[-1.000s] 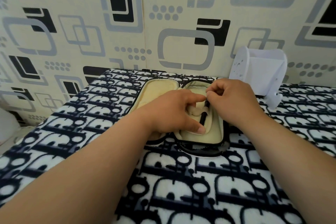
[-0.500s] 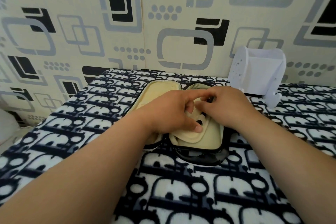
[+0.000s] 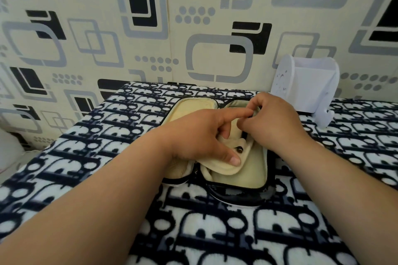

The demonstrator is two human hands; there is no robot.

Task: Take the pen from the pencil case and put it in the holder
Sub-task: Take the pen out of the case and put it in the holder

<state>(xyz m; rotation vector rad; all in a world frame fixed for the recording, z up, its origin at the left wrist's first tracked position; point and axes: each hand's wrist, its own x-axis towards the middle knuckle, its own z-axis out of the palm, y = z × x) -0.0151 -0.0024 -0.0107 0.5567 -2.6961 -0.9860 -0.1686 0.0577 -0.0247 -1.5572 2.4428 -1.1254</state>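
The pencil case lies open in the middle of the table, cream inside with black edges. My left hand holds down the case's inner cream flap with the thumb, and its forefinger stretches towards my right fingers. My right hand is curled over the far end of the case's right half, fingers pinched together. Only a short dark sliver of the pen shows below those fingers; the rest is hidden. The white holder stands against the wall, just beyond my right hand.
A black-and-white patterned fleece cover lies over the table. The patterned wall rises right behind the table. The table's left edge drops off near a pale object.
The pen lay in plain sight in the right half a second ago; now the hands and the folded flap cover most of it. My right fingers have closed in at its far end.
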